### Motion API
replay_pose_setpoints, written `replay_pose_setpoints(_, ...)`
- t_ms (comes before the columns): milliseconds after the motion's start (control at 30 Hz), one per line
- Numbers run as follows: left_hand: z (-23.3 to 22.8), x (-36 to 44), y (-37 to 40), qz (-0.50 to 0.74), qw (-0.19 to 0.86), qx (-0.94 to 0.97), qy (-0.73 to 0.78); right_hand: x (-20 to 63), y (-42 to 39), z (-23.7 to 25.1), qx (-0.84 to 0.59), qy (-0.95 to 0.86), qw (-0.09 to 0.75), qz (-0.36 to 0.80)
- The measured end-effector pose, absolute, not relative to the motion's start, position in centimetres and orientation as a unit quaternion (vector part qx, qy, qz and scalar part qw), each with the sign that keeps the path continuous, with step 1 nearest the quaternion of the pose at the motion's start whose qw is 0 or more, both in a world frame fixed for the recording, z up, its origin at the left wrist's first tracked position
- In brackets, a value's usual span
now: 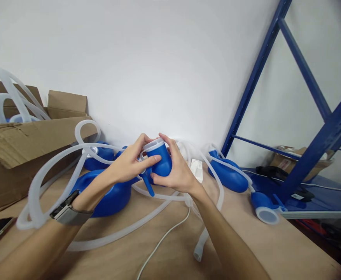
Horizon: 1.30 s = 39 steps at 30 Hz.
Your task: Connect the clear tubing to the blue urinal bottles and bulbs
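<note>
So it's just one head-worn cam; it looks from above the person's side of the desk (289, 252), facing forward and tilted down; the left hand (133, 161) and right hand (180, 171) land around mid-frame, pretty close to the lens; past the desk's back edge the white wall (170, 70) fills most of the upper half; sideways it's wide, reaching a cardboard box (42, 142) at the desk's left end and a blue rack (255, 74) beyond its right edge.
</note>
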State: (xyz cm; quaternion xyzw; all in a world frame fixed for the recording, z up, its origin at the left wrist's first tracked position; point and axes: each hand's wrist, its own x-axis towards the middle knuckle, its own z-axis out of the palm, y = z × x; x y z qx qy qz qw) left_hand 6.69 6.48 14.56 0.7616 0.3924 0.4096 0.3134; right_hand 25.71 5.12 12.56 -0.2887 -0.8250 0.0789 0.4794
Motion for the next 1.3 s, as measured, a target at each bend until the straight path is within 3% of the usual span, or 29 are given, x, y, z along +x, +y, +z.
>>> replay_pose_setpoints(233, 14.6, 7.3, 5.6, 0.384, 0.279, 0.777, 0.413, 25.2, 5.0, 12.5, -0.266, -0.820, 0.507, 0.016)
replay_pose_setpoints(467, 14.2, 7.7, 5.4, 0.415, 0.266, 0.801, 0.339, 25.9, 5.2, 12.7, -0.251, -0.811, 0.527, 0.021)
replay_pose_setpoints(700, 15.1, 8.0, 4.6, 0.486, 0.172, 0.737, 0.437, 25.9, 5.0, 13.0, -0.317, -0.803, 0.504, -0.015)
replay_pose_setpoints(933, 13.9, 9.3, 4.8, 0.569, 0.210, 0.699, 0.379, 25.2, 5.2, 12.4, -0.333, -0.773, 0.533, 0.094)
replay_pose_setpoints(1300, 12.8, 9.6, 4.2, 0.614, 0.145, 0.701, 0.333, 24.8, 3.9, 13.0, -0.350, -0.751, 0.556, 0.066)
